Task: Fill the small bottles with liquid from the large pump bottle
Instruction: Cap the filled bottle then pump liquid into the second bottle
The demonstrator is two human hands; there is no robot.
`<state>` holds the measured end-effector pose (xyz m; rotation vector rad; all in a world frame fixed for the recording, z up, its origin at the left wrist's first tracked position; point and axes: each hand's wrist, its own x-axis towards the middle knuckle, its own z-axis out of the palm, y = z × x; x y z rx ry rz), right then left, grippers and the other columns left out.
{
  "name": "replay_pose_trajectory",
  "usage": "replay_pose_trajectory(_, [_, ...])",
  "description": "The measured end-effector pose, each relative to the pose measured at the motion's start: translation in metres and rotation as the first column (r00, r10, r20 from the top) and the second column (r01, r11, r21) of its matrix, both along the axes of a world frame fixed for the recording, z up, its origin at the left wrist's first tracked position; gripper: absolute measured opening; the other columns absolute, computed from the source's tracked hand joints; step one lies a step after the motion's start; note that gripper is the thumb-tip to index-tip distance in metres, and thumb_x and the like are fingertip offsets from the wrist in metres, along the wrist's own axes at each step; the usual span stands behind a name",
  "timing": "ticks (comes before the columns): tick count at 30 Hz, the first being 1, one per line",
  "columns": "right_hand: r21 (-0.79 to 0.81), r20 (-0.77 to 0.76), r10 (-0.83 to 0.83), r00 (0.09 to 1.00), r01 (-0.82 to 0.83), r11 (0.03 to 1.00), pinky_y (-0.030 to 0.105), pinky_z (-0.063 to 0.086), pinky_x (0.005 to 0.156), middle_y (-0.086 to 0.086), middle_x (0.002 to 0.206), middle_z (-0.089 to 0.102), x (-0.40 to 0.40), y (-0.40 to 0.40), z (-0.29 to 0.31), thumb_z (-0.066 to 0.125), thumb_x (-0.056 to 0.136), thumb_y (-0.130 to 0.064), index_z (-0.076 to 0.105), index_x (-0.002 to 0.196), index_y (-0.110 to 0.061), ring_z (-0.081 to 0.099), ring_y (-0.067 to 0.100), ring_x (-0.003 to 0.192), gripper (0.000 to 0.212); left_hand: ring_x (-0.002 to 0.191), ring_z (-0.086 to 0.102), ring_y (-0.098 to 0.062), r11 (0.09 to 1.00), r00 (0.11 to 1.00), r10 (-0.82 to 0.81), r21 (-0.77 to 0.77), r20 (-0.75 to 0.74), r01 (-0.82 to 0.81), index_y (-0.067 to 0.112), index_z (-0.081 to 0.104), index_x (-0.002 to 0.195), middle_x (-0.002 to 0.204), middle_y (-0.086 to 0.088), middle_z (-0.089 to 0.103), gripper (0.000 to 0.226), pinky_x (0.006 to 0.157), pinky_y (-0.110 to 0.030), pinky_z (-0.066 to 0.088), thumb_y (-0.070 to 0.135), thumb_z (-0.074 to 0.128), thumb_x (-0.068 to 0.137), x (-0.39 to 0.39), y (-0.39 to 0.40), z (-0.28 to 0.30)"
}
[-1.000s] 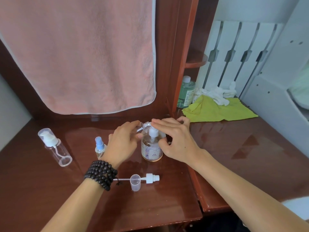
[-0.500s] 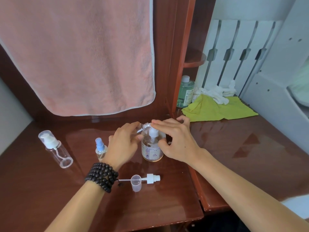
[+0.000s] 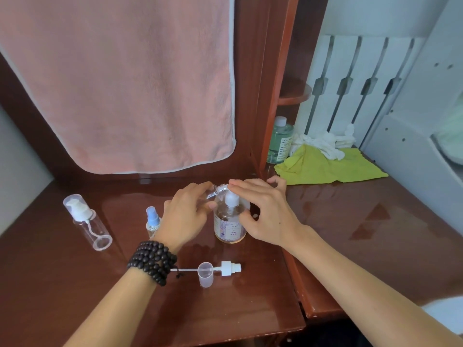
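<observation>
Pump bottle point(image 3: 229, 226) stands mid-desk point(image 3: 75, 284); spray bottle point(image 3: 152, 221) left of it, lying bottle point(image 3: 87, 221) farther left. Loose pump point(image 3: 230, 267) and cap point(image 3: 206, 274) lie in front. Cloth point(image 3: 328, 169) behind right, apparently beside capped bottle point(image 3: 279, 141).

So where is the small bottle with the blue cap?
The blue-capped spray bottle stands on the desk, just left of the left hand.

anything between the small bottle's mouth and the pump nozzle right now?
Nothing visible. The left hand tilts the small bottle against the large pump bottle; the right hand covers the pump head, hiding the nozzle tip.
</observation>
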<state>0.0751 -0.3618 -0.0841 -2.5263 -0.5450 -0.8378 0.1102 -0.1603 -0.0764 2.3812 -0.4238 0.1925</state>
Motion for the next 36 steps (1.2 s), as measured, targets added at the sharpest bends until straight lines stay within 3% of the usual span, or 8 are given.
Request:
replay_pose_trajectory(4, [-0.011,0.033,0.027,0.999,-0.027,1.000,0.044,0.029,0.097,-0.010,0.143,0.060,-0.001,-0.001,0.003,0.049,0.074,-0.025,0.067,0.131,-0.019,0.054,0.005,0.132,0.060,0.108,0.054,-0.021,0.999,0.999,0.009,0.045,0.035,-0.010,0.032,0.053,0.131,0.106,0.012,0.056,0.039,0.093,-0.051,0.043,0.029,0.060,0.092,0.003,0.001,0.011])
replay_pose_trajectory(11, [0.049,-0.037,0.000,0.999,0.002,0.999,0.048,0.028,0.100,-0.012,0.128,0.070,0.004,-0.001,-0.001,0.047,0.072,-0.028,0.077,0.116,-0.024,0.060,0.002,0.118,0.053,0.107,0.057,-0.024,1.000,1.000,-0.002,0.002,-0.009,0.002,0.035,0.052,0.126,0.106,0.011,0.059,0.037,0.091,-0.054,0.045,0.028,0.061,0.090,0.000,-0.002,-0.004])
replay_pose_trajectory(18, [0.007,-0.002,0.037,0.999,-0.037,0.999,0.044,0.029,0.100,-0.011,0.145,0.057,0.001,-0.003,0.002,0.051,0.074,-0.026,0.065,0.135,-0.021,0.049,0.003,0.136,0.063,0.113,0.054,-0.022,0.999,1.000,0.014,-0.037,-0.005,-0.015,0.028,0.052,0.132,0.114,0.007,0.060,0.040,0.096,-0.053,0.043,0.028,0.059,0.093,0.002,0.000,0.005])
replay_pose_trajectory(24, [0.068,-0.039,0.008,0.999,-0.005,0.998,0.046,0.026,0.101,-0.011,0.130,0.069,0.004,-0.002,-0.002,0.047,0.073,-0.028,0.077,0.117,-0.023,0.060,0.002,0.120,0.054,0.114,0.055,-0.024,1.000,0.998,0.009,-0.027,-0.061,-0.010,0.030,0.053,0.131,0.115,0.007,0.061,0.040,0.097,-0.054,0.042,0.028,0.060,0.092,0.001,-0.002,-0.004])
replay_pose_trajectory(31, [0.000,-0.002,0.030,1.000,-0.030,1.000,0.041,0.026,0.098,-0.011,0.145,0.058,0.000,-0.002,0.002,0.050,0.073,-0.026,0.065,0.135,-0.021,0.050,0.003,0.134,0.064,0.111,0.055,-0.019,0.998,1.000,0.006,-0.059,-0.011,-0.006,0.028,0.054,0.131,0.113,0.007,0.061,0.039,0.096,-0.052,0.043,0.030,0.059,0.092,0.003,0.001,0.005])
replay_pose_trajectory(36, [0.063,-0.048,-0.003,0.999,0.006,0.998,0.041,0.025,0.099,-0.008,0.130,0.069,0.003,-0.001,-0.002,0.044,0.072,-0.026,0.076,0.118,-0.023,0.063,0.003,0.116,0.056,0.111,0.056,-0.023,0.999,0.999,0.000,-0.036,-0.039,-0.001,0.030,0.054,0.128,0.112,0.007,0.061,0.038,0.096,-0.054,0.043,0.028,0.061,0.091,0.001,-0.001,-0.004])
